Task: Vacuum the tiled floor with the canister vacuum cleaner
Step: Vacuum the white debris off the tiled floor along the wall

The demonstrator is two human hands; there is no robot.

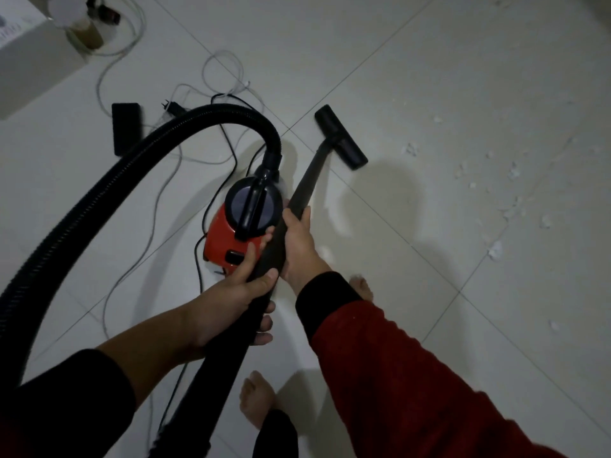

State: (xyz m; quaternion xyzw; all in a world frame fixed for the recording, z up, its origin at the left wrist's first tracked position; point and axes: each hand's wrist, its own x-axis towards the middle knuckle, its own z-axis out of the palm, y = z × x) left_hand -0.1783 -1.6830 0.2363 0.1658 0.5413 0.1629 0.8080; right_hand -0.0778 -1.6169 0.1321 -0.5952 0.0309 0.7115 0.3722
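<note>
Hose (pixel 99 193) and white box (pixel 29 61) cut by left edge.

Dark phone (pixel 126 127) flat beside a black plug adapter (pixel 172 107). Pale cables (pixel 222 66) looped nearby. White box (pixel 36 57) and cup (pixel 86 33) at top left.

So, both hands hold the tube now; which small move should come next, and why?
Probably swing the nozzle to the right, toward the white crumbs. Both hands, left and right, already grip the tube, and the nozzle rests on a clean-looking tile.
</note>
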